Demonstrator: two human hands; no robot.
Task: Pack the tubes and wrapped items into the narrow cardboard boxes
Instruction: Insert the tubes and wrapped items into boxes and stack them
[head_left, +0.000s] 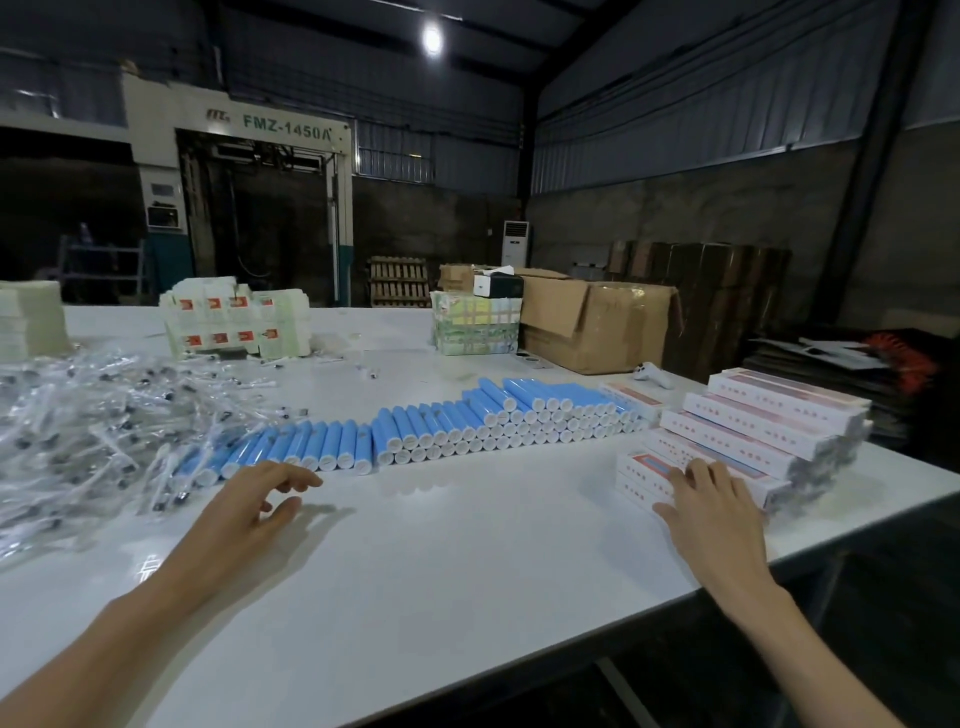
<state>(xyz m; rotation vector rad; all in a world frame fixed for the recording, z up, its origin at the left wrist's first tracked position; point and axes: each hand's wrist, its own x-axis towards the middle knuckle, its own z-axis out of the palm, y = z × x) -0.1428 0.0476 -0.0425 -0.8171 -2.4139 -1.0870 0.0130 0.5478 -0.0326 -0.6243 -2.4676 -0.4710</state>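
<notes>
1. Site was a factory packing hall, dim, lit by one ceiling lamp (432, 39).
2. Corrugated metal roof (675, 67) sat above a bare concrete wall (675, 208).
3. A large industrial machine (244, 208) marked "FMZ-1450A" stood at the back left.
4. A wooden pallet (399, 280), an open brown carton (597, 325) and flattened cardboard stacks (717, 280) stood behind.
5. The long white counter (467, 545) carried bulk goods: rows of blue tubes (467, 421), heaped wrapped items (93, 415), stacked narrow boxes (769, 421).

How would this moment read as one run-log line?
left hand: open, near blue tubes | right hand: open, on stacked narrow boxes | held: nothing
</notes>
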